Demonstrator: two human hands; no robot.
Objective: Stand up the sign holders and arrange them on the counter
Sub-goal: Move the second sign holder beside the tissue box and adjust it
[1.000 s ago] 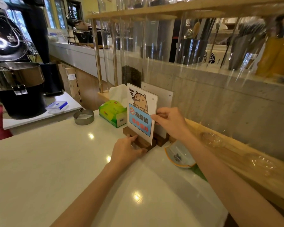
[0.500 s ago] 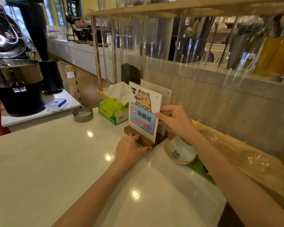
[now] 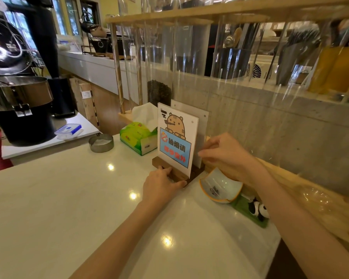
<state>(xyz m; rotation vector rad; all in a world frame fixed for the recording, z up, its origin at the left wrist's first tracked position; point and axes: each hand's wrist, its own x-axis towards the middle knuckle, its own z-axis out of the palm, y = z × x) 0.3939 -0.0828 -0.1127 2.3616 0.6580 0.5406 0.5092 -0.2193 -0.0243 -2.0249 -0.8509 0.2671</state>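
The front sign, a cartoon tiger card in a clear panel slotted into a wooden base, is stood upright on the white surface, near its far edge. A second sign, blank from this side, is stood just behind it, at its 1 o'clock, on a wooden base of its own; whether the two bases touch cannot be told.

The left hand is laid on the near end of the front base at the panel's 6 o'clock, fingers curled over the wood and pressing it down. The base seems to be pinned so that it will not slide or tip while the panel is squared. The right hand is closed in a pinch at the panel's 3 o'clock edge, thumb and fingers on the sheet; which of the two panels is pinched is not clear, since the edges overlap there. The grip at mid-height is judged to give leverage for straightening the sheet in its slot.

A tissue box is seen at the sign's 9 o'clock, close beside it, and a metal ashtray farther out the same way. At 4 o'clock a small bowl is tipped on its side, near the base, on the end of a green tray. It could be knocked if the signs are shifted that way.
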